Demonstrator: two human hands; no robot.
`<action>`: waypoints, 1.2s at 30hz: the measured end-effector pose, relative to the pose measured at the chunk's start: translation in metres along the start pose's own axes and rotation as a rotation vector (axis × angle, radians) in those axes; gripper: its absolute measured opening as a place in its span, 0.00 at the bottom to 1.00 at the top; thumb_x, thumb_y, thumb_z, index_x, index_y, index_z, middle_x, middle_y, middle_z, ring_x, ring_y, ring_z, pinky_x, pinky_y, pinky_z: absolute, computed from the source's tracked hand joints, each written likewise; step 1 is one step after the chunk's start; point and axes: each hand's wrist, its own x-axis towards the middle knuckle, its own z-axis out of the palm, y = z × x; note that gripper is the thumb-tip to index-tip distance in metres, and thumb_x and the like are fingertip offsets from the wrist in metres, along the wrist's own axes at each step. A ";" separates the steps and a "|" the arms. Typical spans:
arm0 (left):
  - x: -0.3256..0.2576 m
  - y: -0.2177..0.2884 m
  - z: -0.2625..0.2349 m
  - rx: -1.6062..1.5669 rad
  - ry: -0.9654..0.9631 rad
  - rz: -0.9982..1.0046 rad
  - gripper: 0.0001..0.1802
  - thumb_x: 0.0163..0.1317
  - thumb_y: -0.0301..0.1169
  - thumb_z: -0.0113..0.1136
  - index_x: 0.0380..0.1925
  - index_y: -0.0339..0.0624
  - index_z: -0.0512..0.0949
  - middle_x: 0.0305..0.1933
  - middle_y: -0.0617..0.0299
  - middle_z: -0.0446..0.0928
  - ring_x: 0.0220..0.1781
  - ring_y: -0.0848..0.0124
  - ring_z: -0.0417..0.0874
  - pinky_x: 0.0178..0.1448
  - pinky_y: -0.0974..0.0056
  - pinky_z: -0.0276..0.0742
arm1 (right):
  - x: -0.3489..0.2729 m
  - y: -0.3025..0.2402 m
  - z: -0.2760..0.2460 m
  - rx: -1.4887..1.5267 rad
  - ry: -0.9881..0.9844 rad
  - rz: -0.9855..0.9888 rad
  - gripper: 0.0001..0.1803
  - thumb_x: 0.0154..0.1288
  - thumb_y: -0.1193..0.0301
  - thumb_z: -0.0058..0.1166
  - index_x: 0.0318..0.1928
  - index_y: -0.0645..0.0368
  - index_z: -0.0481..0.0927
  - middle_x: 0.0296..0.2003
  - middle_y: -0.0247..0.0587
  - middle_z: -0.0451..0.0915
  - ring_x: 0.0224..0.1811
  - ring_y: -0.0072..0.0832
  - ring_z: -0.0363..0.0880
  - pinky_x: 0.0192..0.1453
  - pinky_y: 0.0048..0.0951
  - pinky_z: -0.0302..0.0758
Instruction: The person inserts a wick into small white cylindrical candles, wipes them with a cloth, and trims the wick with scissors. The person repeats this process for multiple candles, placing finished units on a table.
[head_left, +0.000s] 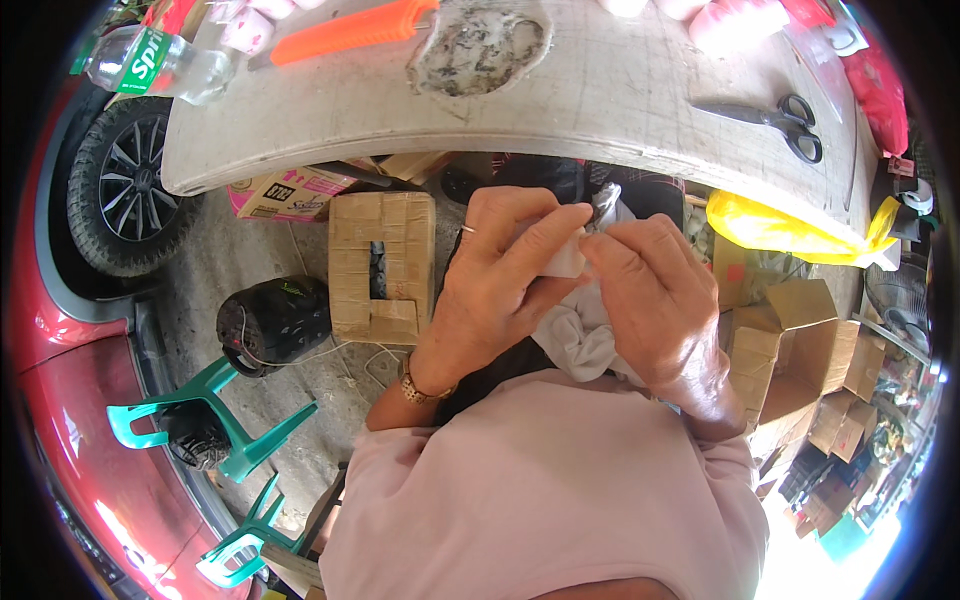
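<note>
- The left hand (pixel 495 275) has its fingers (pixel 545 235) curled shut, pinching the upper edge of a white cloth (pixel 575 335); a ring sits on one finger and a gold watch (pixel 418 385) on the wrist.
- The right hand (pixel 655 295) is closed too, its fingers (pixel 625 240) pressed on the same cloth just beside the left fingertips.
- A small shiny silvery piece (pixel 605 200) sticks up between the two sets of fingertips; which hand grips it I cannot tell.
- The cloth hangs down between both palms, in front of the person's pink shirt and below the counter (pixel 620 90) edge.
- On the counter lie black scissors (pixel 780 122) to the right, an orange-handled knife (pixel 350 30) and a clear plastic bottle (pixel 160 62) to the left.
- Under the counter stands a taped cardboard box (pixel 385 262), with a green plastic chair (pixel 215 415) near it on the floor.
</note>
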 end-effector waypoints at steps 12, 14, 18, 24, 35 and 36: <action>0.001 0.001 -0.001 0.002 -0.035 -0.006 0.32 0.37 0.23 0.78 0.49 0.41 0.81 0.44 0.57 0.75 0.43 0.61 0.77 0.44 0.63 0.77 | 0.002 -0.001 -0.002 0.223 0.019 0.173 0.11 0.54 0.88 0.59 0.38 0.66 0.79 0.29 0.43 0.79 0.29 0.32 0.79 0.32 0.26 0.75; 0.002 0.000 -0.001 0.008 -0.023 -0.006 0.31 0.37 0.25 0.79 0.48 0.41 0.81 0.44 0.57 0.77 0.43 0.63 0.80 0.44 0.65 0.78 | 0.001 0.001 -0.002 0.236 -0.010 0.207 0.11 0.54 0.87 0.59 0.38 0.66 0.79 0.30 0.42 0.79 0.30 0.30 0.80 0.33 0.25 0.76; 0.003 -0.006 -0.003 -0.106 -0.003 -0.050 0.30 0.39 0.27 0.80 0.46 0.41 0.78 0.44 0.55 0.79 0.44 0.62 0.81 0.46 0.64 0.78 | -0.003 0.006 -0.005 0.378 -0.045 0.395 0.10 0.53 0.85 0.60 0.38 0.65 0.78 0.31 0.42 0.79 0.29 0.32 0.80 0.34 0.27 0.77; 0.002 -0.008 -0.007 -0.139 -0.062 -0.068 0.28 0.40 0.30 0.81 0.43 0.41 0.78 0.43 0.54 0.80 0.44 0.62 0.81 0.47 0.63 0.77 | -0.010 0.012 -0.009 0.401 -0.022 0.469 0.06 0.53 0.83 0.61 0.33 0.64 0.79 0.31 0.43 0.80 0.29 0.32 0.80 0.33 0.29 0.76; 0.000 -0.008 -0.006 -0.151 -0.098 -0.109 0.28 0.41 0.30 0.80 0.43 0.40 0.78 0.44 0.55 0.81 0.44 0.62 0.82 0.48 0.63 0.77 | -0.010 0.016 -0.007 0.354 -0.064 0.358 0.09 0.53 0.87 0.59 0.36 0.66 0.81 0.29 0.40 0.78 0.31 0.27 0.77 0.35 0.25 0.73; 0.000 -0.008 -0.006 -0.154 -0.112 -0.111 0.27 0.41 0.31 0.80 0.43 0.39 0.78 0.44 0.55 0.81 0.44 0.62 0.82 0.48 0.64 0.77 | -0.011 0.016 -0.008 0.333 -0.058 0.349 0.10 0.53 0.87 0.60 0.37 0.66 0.81 0.29 0.41 0.78 0.31 0.28 0.77 0.35 0.25 0.73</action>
